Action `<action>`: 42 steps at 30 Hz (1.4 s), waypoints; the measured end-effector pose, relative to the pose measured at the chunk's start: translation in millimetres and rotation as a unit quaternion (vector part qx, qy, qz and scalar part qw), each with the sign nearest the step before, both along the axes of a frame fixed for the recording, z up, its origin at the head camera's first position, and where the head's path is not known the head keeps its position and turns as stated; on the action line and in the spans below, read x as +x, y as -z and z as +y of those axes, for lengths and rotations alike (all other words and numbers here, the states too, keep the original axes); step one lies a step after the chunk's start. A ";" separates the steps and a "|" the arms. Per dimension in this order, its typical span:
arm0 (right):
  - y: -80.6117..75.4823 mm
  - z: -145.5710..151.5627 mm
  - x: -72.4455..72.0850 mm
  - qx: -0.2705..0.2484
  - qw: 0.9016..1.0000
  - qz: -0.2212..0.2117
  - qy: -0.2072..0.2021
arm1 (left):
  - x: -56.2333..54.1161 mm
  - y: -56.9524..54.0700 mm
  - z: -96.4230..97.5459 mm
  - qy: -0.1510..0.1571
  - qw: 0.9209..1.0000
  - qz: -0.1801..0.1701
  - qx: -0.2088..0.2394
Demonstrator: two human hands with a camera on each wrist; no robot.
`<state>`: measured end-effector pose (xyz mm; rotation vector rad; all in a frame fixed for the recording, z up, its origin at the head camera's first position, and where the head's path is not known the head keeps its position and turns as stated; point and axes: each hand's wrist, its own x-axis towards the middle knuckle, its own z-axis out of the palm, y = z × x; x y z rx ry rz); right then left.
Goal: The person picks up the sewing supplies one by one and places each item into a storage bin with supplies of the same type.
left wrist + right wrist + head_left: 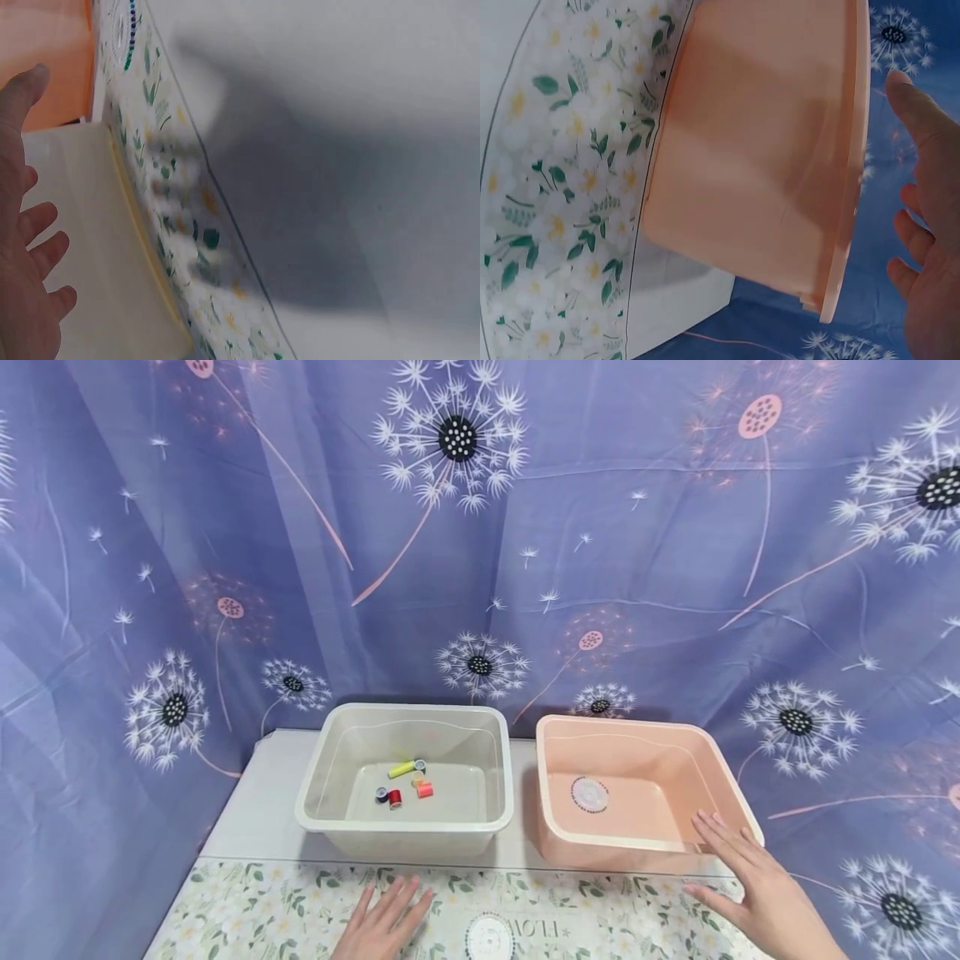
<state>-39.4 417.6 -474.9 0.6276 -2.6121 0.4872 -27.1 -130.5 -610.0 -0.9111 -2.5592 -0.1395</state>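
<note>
My left hand hovers with spread fingers over the floral table runner, in front of the whitish bin; it holds nothing. Inside that bin lie several thread spools, among them a yellow one, a red one and a coral one. My right hand, also empty with fingers extended, overlaps the front right corner of the pink bin in the head view. One round disc of beaded-head pins lies in the pink bin. Between my hands, a second pin disc rests on the runner.
Both bins stand side by side on a white table, with a narrow gap between them. A purple dandelion-print curtain hangs close behind the bins and along the sides. The flowered runner covers the table's near part.
</note>
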 end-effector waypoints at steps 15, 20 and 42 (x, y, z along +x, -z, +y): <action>9.6 24.2 -11.4 0.001 0.999 -0.011 0.047 | -2.9 10.6 19.3 0.018 0.987 -0.157 0.002; 14.1 28.9 -11.0 -0.001 0.997 -0.034 0.070 | -6.4 9.3 25.3 0.020 0.967 -0.255 0.013; 23.6 37.7 -18.6 -0.018 0.998 0.006 0.065 | -19.3 29.0 39.3 0.093 0.942 -0.317 0.054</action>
